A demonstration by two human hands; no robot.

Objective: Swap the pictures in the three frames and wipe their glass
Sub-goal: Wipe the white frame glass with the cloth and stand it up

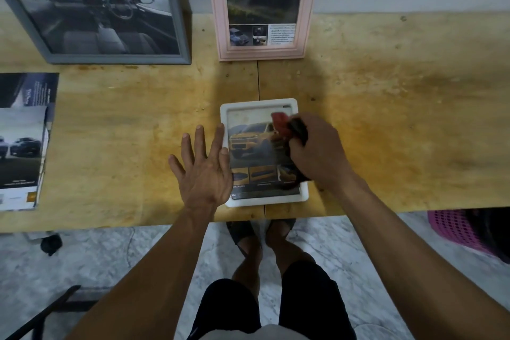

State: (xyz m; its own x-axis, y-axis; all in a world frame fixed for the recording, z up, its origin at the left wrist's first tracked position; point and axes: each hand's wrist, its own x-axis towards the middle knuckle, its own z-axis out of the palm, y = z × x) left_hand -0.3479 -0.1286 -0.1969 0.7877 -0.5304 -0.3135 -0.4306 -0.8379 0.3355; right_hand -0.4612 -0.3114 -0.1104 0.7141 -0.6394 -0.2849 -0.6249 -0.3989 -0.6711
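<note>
Black shorts (pixel 265 309) and sandalled feet (pixel 262 234) at bottom centre, on marble floor (pixel 110 257). Above them, at the table's (pixel 386 119) near edge, I see the white frame (pixel 300 196) lying flat, yellow truck picture under glass. Left hand (pixel 202 171) flat, fingers spread wide, pressing the frame's left edge. Right hand (pixel 317 152) grips a red-and-black cloth (pixel 281 123) on the glass. Brochures (pixel 22 141) at left edge. Pink frame (pixel 262 54) top centre and grey frame (pixel 116 58) upper left stand upright.
</note>
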